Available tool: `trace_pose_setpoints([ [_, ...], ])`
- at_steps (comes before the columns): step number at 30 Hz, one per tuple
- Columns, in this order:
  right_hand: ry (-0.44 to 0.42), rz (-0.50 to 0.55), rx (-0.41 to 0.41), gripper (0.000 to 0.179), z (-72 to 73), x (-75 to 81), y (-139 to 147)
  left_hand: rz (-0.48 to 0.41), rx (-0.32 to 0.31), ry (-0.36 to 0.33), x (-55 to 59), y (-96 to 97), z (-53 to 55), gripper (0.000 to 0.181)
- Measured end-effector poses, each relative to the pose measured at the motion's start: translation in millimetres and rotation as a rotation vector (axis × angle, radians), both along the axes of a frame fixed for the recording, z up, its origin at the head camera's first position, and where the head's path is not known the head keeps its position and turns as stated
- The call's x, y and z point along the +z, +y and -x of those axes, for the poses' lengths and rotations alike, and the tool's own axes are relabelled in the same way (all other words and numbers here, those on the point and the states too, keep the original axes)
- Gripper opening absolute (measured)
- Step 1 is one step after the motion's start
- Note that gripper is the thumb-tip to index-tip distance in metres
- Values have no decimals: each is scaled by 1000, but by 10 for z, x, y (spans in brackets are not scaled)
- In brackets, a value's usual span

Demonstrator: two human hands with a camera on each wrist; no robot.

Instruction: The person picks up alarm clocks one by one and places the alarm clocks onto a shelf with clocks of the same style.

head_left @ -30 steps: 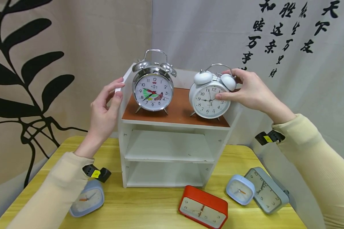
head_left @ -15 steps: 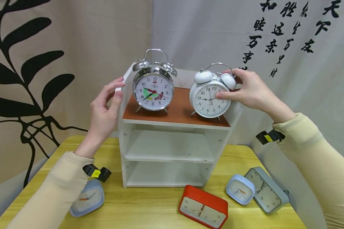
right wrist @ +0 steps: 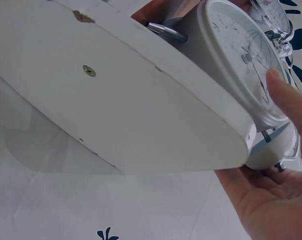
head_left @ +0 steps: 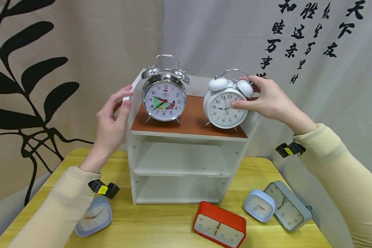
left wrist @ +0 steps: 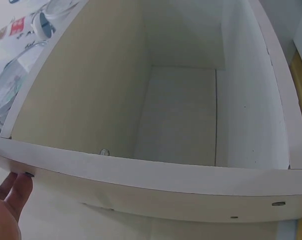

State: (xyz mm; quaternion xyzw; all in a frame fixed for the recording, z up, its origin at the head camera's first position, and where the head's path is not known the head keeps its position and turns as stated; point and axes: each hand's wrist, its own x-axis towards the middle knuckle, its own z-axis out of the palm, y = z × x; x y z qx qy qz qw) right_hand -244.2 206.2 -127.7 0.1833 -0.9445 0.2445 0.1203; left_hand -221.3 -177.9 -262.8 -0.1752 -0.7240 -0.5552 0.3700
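A white twin-bell alarm clock (head_left: 225, 107) stands on the brown top of a small white shelf unit (head_left: 186, 137), at its right end. My right hand (head_left: 272, 100) grips this clock, thumb on its dial and fingers behind the right bell. The right wrist view shows the same thumb (right wrist: 290, 102) over the dial. Beside it, to the left, a silver twin-bell alarm clock (head_left: 165, 100) stands upright on its feet. My left hand (head_left: 111, 120) pinches the front edge of the unit's left side panel (left wrist: 141, 172), with fingers outside and thumb near the edge.
The unit stands on a yellow wooden table (head_left: 148, 227). In front lie a red rectangular clock (head_left: 220, 224), a small blue clock (head_left: 259, 205) against a grey-green clock (head_left: 288, 206), and another blue clock (head_left: 94, 216) under my left forearm. Curtains hang behind.
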Motion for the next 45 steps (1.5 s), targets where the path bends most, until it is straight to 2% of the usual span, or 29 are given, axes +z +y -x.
trace_pose_setpoints([
  [12,-15,8,4,77,-16,-45,25,9,-2,-7,-55,3,12,37],
  [19,-2,54,43,96,-46,-24,43,5,-8,9,-36,14,16,37],
  [29,213,179,36,89,-233,-41,63,8,-6,4,-29,7,23,37],
  [34,318,235,55,82,-339,-113,86,5,-1,-2,-41,-8,18,36],
  [41,440,189,105,84,-562,-306,158,9,3,7,-42,-16,24,37],
  [45,478,161,152,87,-676,-405,182,12,6,14,-16,-16,29,37],
])
